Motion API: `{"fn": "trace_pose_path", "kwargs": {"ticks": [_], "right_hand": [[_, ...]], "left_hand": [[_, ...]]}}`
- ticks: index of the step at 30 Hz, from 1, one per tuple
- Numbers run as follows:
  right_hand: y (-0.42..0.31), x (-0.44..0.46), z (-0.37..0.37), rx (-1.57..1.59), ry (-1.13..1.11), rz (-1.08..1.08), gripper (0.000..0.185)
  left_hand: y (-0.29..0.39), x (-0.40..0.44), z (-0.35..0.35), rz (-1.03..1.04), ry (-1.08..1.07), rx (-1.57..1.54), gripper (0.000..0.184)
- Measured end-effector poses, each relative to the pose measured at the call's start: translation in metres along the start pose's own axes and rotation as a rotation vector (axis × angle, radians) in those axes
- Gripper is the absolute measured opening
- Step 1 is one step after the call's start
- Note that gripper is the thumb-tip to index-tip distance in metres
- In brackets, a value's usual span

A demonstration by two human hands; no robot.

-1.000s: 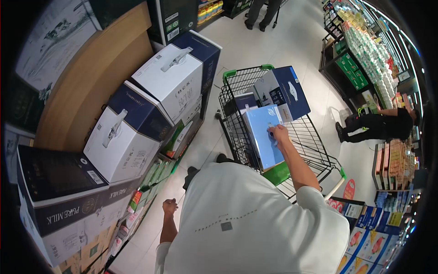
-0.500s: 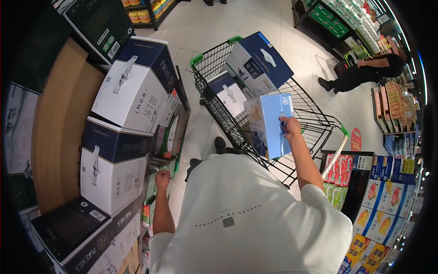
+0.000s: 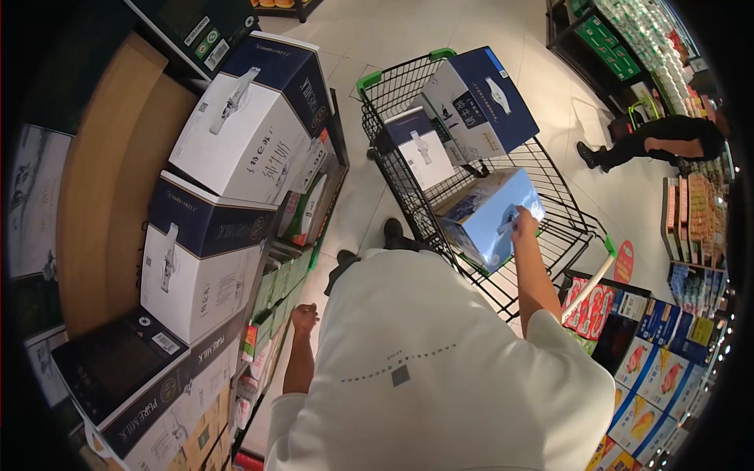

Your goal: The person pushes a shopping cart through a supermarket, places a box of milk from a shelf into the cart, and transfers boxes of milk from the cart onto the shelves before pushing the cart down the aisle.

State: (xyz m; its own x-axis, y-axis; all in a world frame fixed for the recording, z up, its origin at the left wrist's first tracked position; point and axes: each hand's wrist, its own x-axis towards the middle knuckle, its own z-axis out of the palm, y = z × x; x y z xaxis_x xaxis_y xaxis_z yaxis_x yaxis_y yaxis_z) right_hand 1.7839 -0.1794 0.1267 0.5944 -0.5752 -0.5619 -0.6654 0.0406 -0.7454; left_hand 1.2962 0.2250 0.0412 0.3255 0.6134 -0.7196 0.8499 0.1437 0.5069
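My right hand (image 3: 525, 223) is closed on the handle at the top of a light blue box (image 3: 493, 216), which is inside the black wire shopping cart (image 3: 561, 188). Farther forward in the cart are a large navy and white carton (image 3: 481, 106) and a smaller navy and white carton (image 3: 422, 149), both with white handles. My left hand (image 3: 305, 317) hangs at my left side by the low shelf, its fingers curled with nothing visible in them.
Stacked navy and white cartons (image 3: 243, 129) stand on the left beside a curved wooden panel (image 3: 106, 188). A person in dark clothes (image 3: 667, 141) is at the right. Fruit-printed boxes (image 3: 652, 377) fill the lower right, close to the cart's handle (image 3: 589, 284).
The light blue box was lifted and turned in my right hand, and now sits lower and nearer the cart's rear. The smaller carton has come into fuller view.
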Motion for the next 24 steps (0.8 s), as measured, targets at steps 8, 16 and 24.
{"fn": "trace_pose_path", "kwargs": {"ticks": [8, 16, 24], "right_hand": [[-0.057, -0.024, 0.117, -0.672, -0.241, -1.111, 0.032], [0.002, -0.075, 0.243, -0.692, -0.592, -1.286, 0.041], [0.039, -0.056, 0.287, -0.992, -0.408, -0.974, 0.044]], "left_hand": [[0.028, -0.018, 0.010, 0.030, 0.067, -0.097, 0.023], [0.051, -0.059, 0.017, 0.102, 0.198, -0.333, 0.022], [-0.103, -0.094, 0.061, -0.042, 0.335, -0.084, 0.025]]}}
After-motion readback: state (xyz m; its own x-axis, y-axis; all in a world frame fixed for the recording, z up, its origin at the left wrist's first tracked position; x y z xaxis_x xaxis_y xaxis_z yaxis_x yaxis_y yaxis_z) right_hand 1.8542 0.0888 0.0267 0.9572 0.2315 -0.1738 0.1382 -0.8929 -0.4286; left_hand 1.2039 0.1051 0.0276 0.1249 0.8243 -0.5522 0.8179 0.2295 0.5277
